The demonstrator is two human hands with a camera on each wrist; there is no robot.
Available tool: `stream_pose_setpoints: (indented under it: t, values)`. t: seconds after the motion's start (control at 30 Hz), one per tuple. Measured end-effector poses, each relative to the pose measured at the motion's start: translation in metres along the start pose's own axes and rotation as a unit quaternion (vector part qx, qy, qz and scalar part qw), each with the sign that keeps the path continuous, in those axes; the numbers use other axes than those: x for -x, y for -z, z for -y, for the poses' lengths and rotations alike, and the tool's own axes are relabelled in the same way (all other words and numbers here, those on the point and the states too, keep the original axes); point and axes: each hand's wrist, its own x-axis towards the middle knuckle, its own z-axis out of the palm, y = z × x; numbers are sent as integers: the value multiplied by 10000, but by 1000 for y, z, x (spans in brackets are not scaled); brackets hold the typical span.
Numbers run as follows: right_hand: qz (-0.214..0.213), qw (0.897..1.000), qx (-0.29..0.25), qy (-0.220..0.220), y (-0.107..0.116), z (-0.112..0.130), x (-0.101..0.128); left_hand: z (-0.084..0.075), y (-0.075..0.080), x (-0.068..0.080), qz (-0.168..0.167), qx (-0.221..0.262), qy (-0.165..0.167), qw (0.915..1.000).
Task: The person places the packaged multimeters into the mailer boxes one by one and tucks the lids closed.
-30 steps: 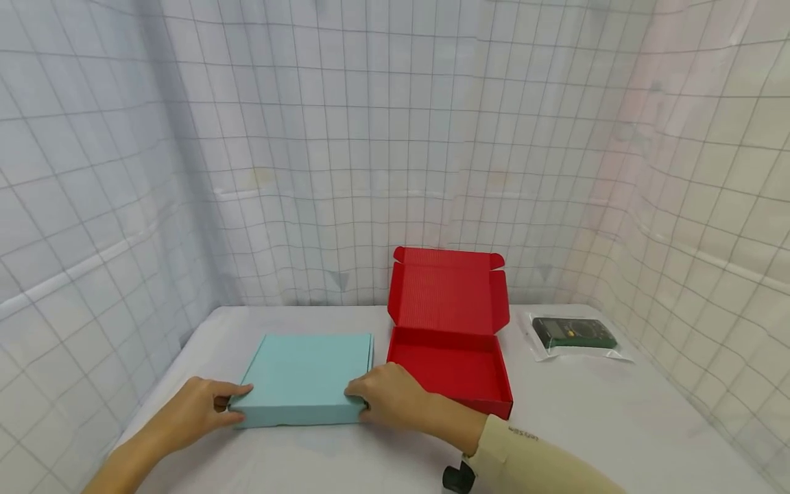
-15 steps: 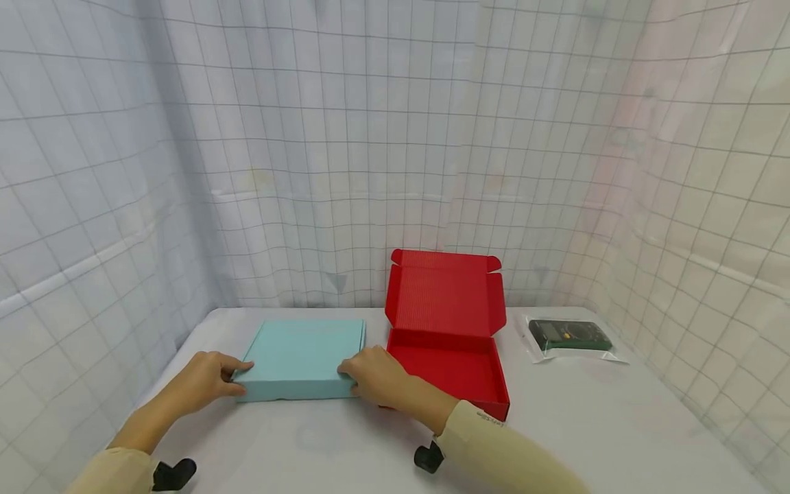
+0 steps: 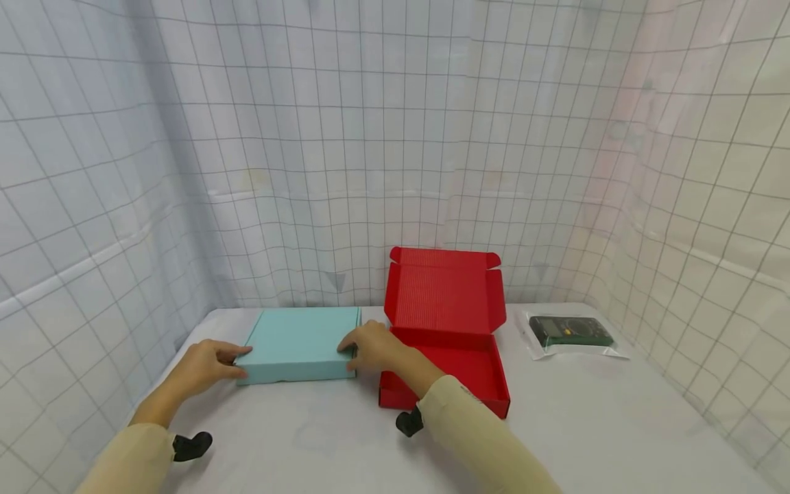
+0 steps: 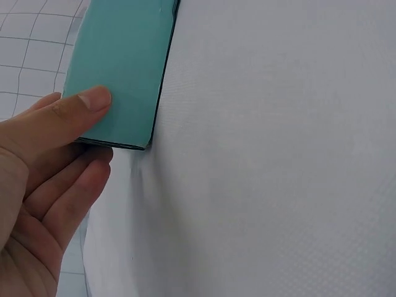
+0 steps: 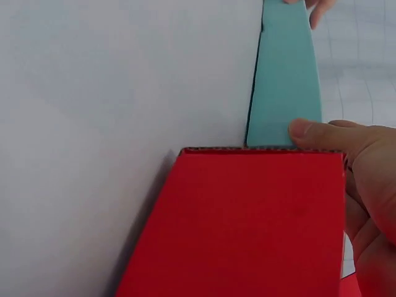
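Note:
A closed turquoise cardboard box lies flat at the left of the white table. My left hand grips its front left corner; in the left wrist view the thumb presses on the front wall of the turquoise box, with the fingers round the side. At the front right corner, my right hand holds the box between thumb and fingers. The right wrist view shows that thumb on the front wall, while a red box partly hides the corner.
An open red cardboard box stands just right of the turquoise one, its lid raised toward the back. Farther right lies a dark green multimeter in a clear plastic bag. Gridded white curtains enclose the table's back and sides.
Both hands have slid the turquoise box away from me, toward the back of the table. The red box and the bagged multimeter stay in place.

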Motion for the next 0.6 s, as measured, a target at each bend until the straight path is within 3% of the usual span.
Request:
stream_pose_setpoints:
  t: [0.13,0.33,0.6]
  values:
    - [77,9996,177,229,0,-4,-2,-1,1,-4,49,71,22,10000]
    - [-73,9993,16,368,0,-9,0,0,3,-5,143,220,50,9996]
    - [-108,9961,-829,280,-1,-15,3,-6,7,-6,366,156,87,9992]
